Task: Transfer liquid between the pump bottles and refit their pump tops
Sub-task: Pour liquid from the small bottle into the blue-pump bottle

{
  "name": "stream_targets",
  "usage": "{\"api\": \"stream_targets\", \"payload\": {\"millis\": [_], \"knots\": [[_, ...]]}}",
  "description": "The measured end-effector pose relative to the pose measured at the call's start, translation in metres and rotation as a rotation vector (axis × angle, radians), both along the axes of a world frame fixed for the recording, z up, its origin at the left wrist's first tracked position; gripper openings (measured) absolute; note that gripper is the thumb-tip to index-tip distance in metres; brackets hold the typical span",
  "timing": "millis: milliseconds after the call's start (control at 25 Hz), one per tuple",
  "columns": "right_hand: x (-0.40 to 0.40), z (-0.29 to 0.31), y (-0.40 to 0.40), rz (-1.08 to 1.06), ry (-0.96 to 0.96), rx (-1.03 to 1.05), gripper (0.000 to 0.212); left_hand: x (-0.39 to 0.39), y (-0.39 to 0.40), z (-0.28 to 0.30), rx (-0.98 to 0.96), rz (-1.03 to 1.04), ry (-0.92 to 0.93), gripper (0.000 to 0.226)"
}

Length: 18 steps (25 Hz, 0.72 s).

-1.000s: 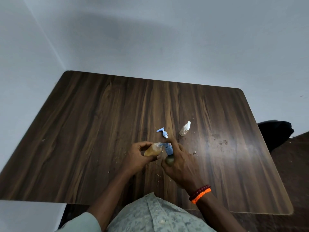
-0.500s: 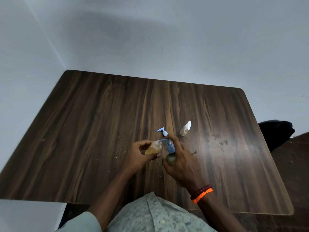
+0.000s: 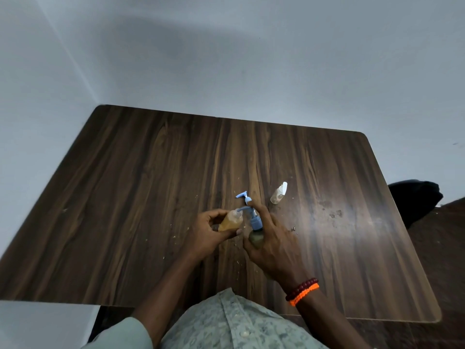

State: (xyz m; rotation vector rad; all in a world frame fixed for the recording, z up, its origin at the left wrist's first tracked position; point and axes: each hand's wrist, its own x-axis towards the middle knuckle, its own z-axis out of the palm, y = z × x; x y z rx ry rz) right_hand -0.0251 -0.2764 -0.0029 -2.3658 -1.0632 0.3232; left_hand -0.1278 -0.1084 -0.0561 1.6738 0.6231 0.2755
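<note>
Little has shifted over the last second: both hands have stayed close together above the near middle of the table point(image 3: 151, 197), with the right hand's index finger now set a little higher on the pump head. The left hand point(image 3: 208, 235) curls round an amber bottle point(image 3: 230, 220), holding it tilted with its open neck turned toward the right. The right hand point(image 3: 274, 245) wraps a darker, olive bottle point(image 3: 256, 239) that wears a blue pump top point(image 3: 255, 220), whose spout reaches to the amber bottle's mouth, so the liquid seems to be going across by pumping, not pouring; whether anything is flowing is too small to tell. By that reading the transfer is in progress and refitting is not yet begun. A second blue pump top point(image 3: 243, 196) lies loose on the wood just beyond the hands, most likely the amber bottle's own. Farther right and apart from the hands, a small clear bottle point(image 3: 278, 193) with a white cap lies on its side. No brand, label or writing can be read on any bottle or pump. Red and orange bracelets point(image 3: 302, 290) circle the right wrist, and crumbs dot the wood near the hands.
</note>
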Motion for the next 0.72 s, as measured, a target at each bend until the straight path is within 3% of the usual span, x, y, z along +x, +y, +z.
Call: {"api": "stream_targets", "payload": {"millis": [240,440,600,720], "knots": [[-0.0016,0.0004,0.0004,-0.03,-0.022,-0.011,0.061,0.0002,-0.0015,-0.0038,0.006,-0.004,0.016,0.042],[-0.0021,-0.0004,-0.0013,0.005,-0.002,-0.008,0.075,0.0014,0.0009,-0.0041,0.015,0.022,-0.005,0.045],[-0.0022,-0.0005,0.001,-0.036,-0.03,-0.004,0.063,0.0009,-0.0017,-0.0041,0.015,0.001,0.009,0.043],[-0.0006,0.0007,-0.0002,-0.026,-0.028,-0.024,0.069,0.0002,-0.0009,-0.0056,0.006,-0.001,0.016,0.043]]}}
